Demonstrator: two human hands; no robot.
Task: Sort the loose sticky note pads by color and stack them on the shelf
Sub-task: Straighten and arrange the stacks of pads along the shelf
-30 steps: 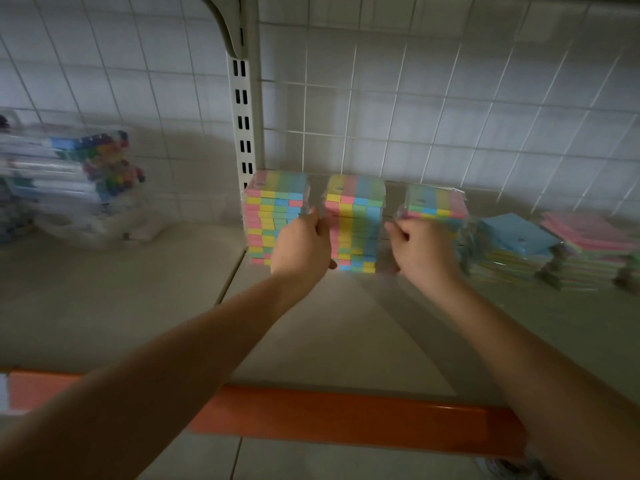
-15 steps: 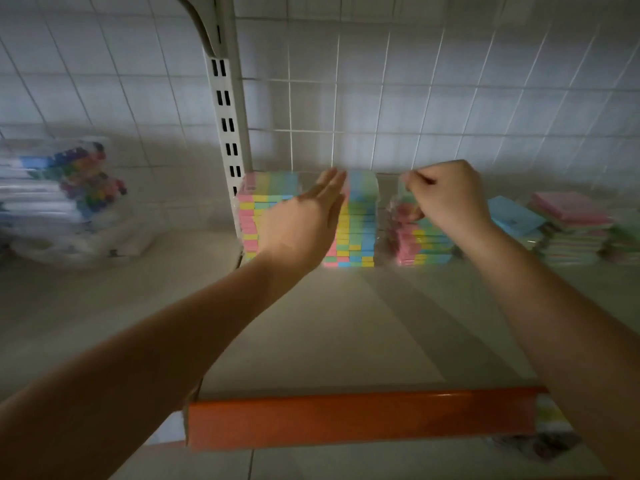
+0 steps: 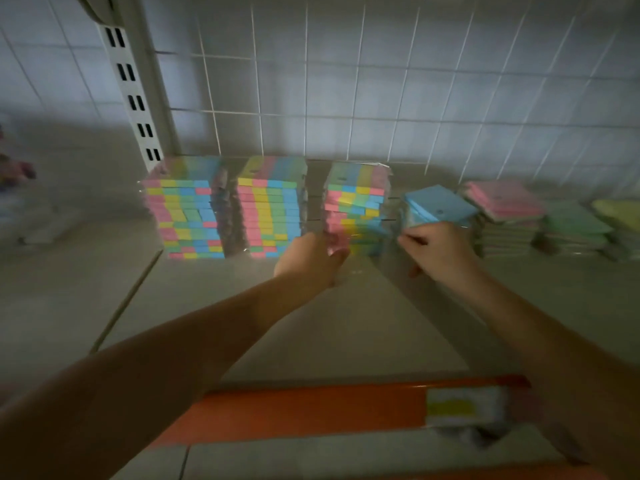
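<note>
Three tall stacks of multicolour sticky note pads stand in a row at the back of the shelf (image 3: 346, 323): a left stack (image 3: 187, 209), a middle stack (image 3: 272, 209) and a right stack (image 3: 358, 202). My left hand (image 3: 308, 259) presses against the lower left side of the right stack. On that stack's other side, my right hand (image 3: 440, 251) sits with fingers curled, just below a blue pad stack (image 3: 438, 206); nothing shows in it. Further right lie pink (image 3: 505, 199), green (image 3: 575, 223) and yellow (image 3: 620, 209) pad stacks.
A slotted white upright (image 3: 135, 98) rises behind the left stack, with a wire grid back panel (image 3: 346, 98). An orange front rail (image 3: 311, 410) carries a price label (image 3: 464, 407). Blurred packaged goods (image 3: 14, 171) lie far left.
Both hands dropped from the tops of the stacks to the base of the right multicolour stack. My left hand shifted right from the middle stack. The camera moved closer.
</note>
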